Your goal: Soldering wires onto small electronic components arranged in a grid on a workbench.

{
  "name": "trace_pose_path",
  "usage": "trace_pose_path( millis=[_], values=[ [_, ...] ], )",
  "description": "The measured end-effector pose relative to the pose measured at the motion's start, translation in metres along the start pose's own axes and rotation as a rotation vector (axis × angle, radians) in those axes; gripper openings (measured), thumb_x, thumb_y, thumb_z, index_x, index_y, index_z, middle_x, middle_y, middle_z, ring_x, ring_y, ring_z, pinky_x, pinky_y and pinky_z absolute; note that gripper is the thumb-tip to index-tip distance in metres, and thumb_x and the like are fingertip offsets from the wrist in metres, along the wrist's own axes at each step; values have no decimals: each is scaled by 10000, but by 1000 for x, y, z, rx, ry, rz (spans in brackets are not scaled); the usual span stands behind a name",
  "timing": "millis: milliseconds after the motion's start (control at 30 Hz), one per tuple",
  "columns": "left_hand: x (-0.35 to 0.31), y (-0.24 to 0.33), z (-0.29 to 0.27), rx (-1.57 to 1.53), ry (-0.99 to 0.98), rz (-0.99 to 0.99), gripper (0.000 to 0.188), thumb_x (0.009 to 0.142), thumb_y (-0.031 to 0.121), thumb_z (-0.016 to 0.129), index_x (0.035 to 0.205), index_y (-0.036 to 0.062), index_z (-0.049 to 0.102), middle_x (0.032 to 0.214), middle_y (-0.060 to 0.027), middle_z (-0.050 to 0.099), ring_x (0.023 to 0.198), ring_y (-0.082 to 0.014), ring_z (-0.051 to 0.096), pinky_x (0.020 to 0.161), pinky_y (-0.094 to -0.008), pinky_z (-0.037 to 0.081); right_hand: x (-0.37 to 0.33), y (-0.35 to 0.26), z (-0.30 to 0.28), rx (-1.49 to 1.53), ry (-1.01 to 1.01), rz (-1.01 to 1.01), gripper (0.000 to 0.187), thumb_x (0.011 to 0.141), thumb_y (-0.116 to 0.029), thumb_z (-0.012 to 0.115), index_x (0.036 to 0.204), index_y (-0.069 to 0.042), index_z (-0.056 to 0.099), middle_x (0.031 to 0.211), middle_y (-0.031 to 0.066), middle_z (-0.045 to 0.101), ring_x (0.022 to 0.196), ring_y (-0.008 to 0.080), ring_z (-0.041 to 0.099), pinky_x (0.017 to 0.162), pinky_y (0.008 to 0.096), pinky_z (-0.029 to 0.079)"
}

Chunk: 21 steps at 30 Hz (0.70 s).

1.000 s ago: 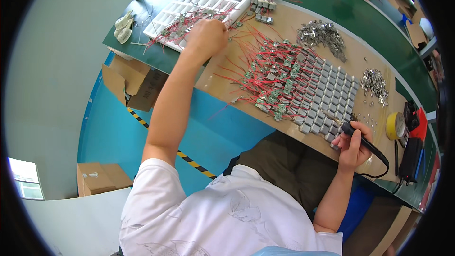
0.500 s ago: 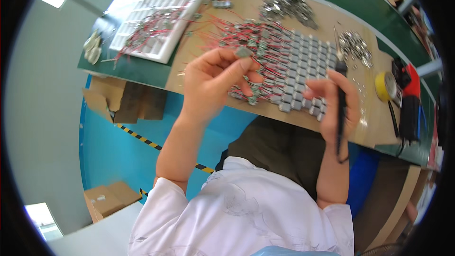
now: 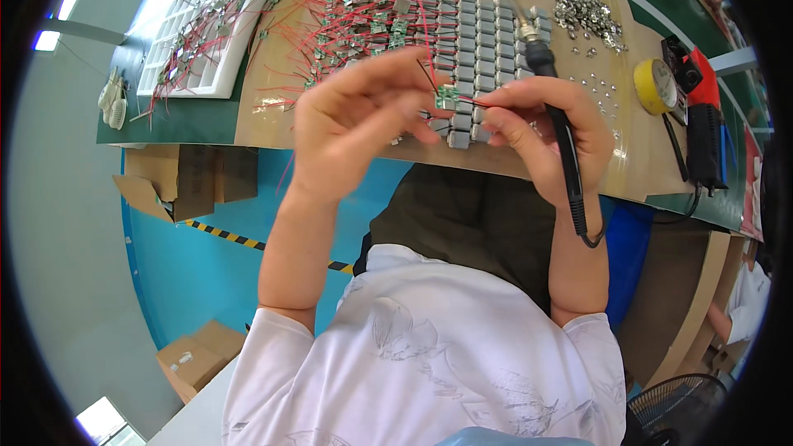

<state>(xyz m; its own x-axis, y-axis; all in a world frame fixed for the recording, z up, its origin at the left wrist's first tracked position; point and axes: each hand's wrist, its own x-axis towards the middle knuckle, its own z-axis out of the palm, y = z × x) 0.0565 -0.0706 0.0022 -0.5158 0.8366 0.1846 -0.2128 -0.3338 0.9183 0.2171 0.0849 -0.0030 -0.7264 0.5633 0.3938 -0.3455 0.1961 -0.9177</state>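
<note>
Well out to the left of the left fingers, a white compartmented tray is sitting on the bench, its low walls probably stopping the tangled pieces inside from sliding off. Just beyond the left fingertips, wired boards are lying massed together, their red leads fanning mostly leftward, away from the block rows. The left hand is hovering half curled, thumb and fingers apart around the near side of a small green circuit board; blur is hiding whether they are touching it, so I cannot tell if they are gripping. That board is hanging between the two hands, while the right hand is pinching its wires between thumb and forefinger, seemingly so its face stays uncovered. Behind these fingertips, grey blocks are standing in close rows. Across the right hand, a black soldering iron is resting with its tip pointing away, likely leaving the pinching fingers free and the hot end clear of skin. Farther right of those fingers, shiny metal pieces are lying heaped within reach, and a yellow tape roll is standing beyond.
</note>
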Motion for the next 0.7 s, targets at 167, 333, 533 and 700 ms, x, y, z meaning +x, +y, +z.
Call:
trace_pose_path(
  millis=[167, 333, 533, 700],
  values=[
    [2, 20, -12, -57, -121, -133, 502, 1013, 158, 449, 1393, -170, 443, 1234, -360, 600, 1077, -294, 657, 714, -358, 616, 3, 1, -7, -310, -53, -300, 247, 773, 72, 801, 983, -27, 715, 896, 89, 756, 745, 149, 715, 659, 249, 571],
    [-8, 9, 17, 178, 23, -266, 245, 911, 5, 690, 1127, -110, 667, 925, -192, 734, 736, -205, 730, 538, -278, 573, -1, 1, -5, -428, -141, -322, 249, 768, 67, 810, 978, -27, 712, 877, 86, 749, 746, 152, 718, 647, 244, 564],
    [-15, -2, 18, 97, 101, -204, 171, 949, 11, 648, 1074, -103, 677, 899, -189, 730, 740, -228, 739, 520, -287, 577, -10, 11, -3, -73, -16, -148, 336, 801, 87, 784, 1097, -5, 652, 898, 111, 735, 824, 154, 733, 657, 249, 583],
    [-22, -10, 16, 8, 57, -116, 171, 948, 0, 638, 1076, -110, 666, 964, -203, 726, 842, -273, 746, 672, -330, 624, -13, 9, -2, 93, 23, -39, 392, 813, 106, 764, 1160, 2, 613, 884, 116, 725, 761, 117, 698, 601, 218, 556]
  ],
)
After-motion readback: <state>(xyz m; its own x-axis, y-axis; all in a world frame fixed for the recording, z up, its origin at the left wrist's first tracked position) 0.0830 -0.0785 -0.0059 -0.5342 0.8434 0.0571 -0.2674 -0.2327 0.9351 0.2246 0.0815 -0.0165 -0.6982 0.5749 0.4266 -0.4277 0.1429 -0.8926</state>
